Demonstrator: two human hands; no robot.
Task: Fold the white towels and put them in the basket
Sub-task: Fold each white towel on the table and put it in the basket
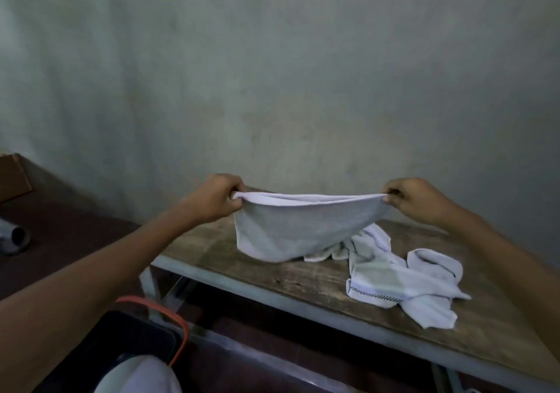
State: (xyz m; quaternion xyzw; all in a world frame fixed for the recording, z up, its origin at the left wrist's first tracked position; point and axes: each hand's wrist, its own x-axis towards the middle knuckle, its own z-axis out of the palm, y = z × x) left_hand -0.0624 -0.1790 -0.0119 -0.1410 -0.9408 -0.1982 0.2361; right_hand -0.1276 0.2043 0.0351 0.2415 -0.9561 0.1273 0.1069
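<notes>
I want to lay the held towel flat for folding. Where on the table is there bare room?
The wooden table is bare on its left part, below the held towel, out to the left edge. A near strip by the front edge is also free. The right part is crowded with loose white towels.

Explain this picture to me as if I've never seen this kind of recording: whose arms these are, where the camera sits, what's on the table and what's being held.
There is no machine here. The one picture comes from a wide-angle camera worn on a person's head, looking forward and down, so the two bare arms are the wearer's own. The left hand and right hand each pinch an end of a white cloth towel, stretched between them so it sags above the worn wooden table with a grey metal frame. More crumpled white towels lie unfolded on the table's right side. At lower left sits a dark basket with an orange rim; something white lies beside it, too cut off to identify.
</notes>
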